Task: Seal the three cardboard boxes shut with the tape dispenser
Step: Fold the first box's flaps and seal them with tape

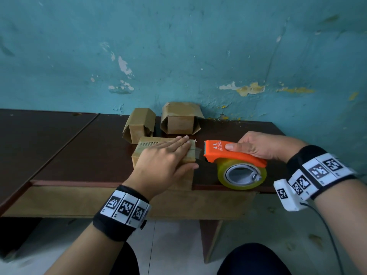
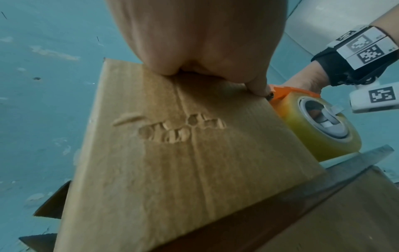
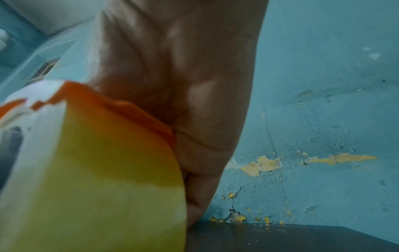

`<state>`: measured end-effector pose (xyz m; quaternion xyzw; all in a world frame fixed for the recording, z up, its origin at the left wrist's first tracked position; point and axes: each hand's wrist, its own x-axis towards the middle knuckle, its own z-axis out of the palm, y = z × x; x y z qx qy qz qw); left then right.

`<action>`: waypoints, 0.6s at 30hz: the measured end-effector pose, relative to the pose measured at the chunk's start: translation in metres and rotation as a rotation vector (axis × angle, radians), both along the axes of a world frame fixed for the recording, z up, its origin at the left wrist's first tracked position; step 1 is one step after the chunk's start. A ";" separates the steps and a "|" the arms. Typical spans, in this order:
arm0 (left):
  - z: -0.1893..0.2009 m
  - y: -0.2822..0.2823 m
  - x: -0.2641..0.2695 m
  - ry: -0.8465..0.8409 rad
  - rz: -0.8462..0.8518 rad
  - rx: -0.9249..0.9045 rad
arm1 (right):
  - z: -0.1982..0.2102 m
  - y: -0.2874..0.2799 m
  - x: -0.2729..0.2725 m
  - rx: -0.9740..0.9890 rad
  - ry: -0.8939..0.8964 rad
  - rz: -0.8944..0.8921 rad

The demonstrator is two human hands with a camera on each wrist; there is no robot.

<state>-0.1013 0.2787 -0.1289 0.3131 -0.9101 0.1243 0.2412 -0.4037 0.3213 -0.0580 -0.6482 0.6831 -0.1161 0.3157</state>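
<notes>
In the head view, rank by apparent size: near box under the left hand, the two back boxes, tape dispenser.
1. Tape dispenser, nearest, so unsure.
2. Near box, partly covered by the left hand.
3. Back right box.
4. Back left box.

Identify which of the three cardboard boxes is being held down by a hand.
The nearest box, at the table's front edge: the left hand lies flat on its top. The two boxes behind it, by the wall, are untouched, flaps open.
</notes>
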 end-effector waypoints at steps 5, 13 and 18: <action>0.003 0.001 0.000 -0.010 0.001 0.028 | 0.001 0.000 0.003 0.020 0.037 0.012; 0.008 -0.001 0.005 -0.043 -0.048 0.146 | 0.028 -0.008 0.035 0.095 0.347 0.114; 0.010 -0.005 0.008 -0.057 -0.078 0.141 | 0.043 -0.021 0.055 0.091 0.591 0.104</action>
